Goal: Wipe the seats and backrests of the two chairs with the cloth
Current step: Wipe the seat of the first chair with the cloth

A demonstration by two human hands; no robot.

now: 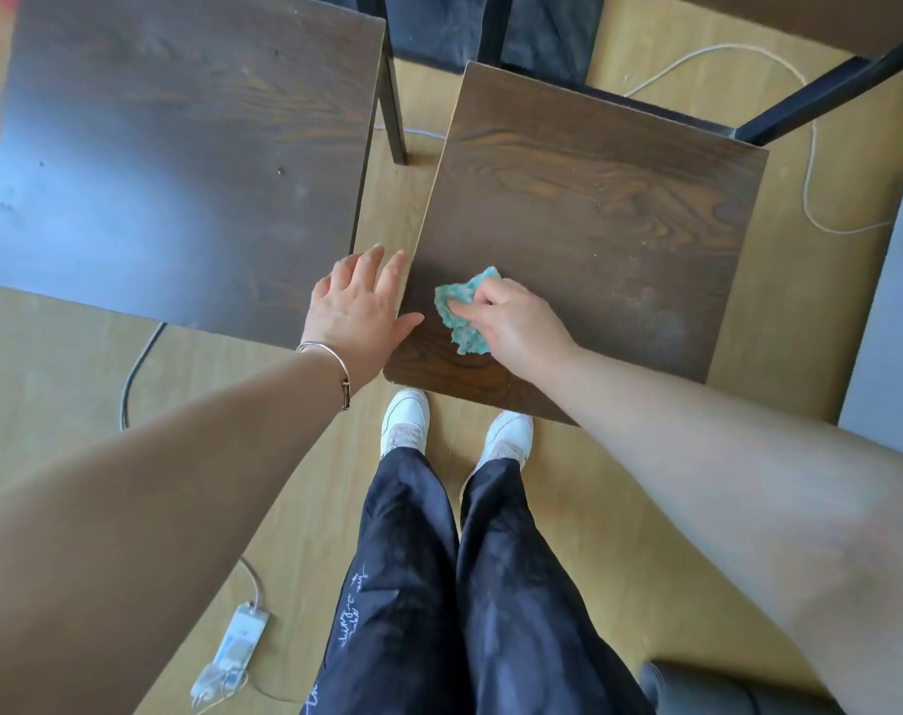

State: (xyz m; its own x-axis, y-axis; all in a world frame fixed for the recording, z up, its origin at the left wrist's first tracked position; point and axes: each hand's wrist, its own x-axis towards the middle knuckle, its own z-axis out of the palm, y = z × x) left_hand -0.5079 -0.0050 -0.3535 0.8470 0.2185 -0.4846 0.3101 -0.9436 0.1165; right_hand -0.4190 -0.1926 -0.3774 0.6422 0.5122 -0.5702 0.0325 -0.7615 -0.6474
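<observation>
Near the 7 o'clock corner of the right-hand dark brown wood-grain chair seat [594, 224] sits the crumpled teal cloth [462, 312]
Right hand [511, 322] grips it, fingers curled; left hand [354, 307], fingers straight, steadies the 9 o'clock edge; overlapping strokes toward dusty 3 o'clock would suit
</observation>
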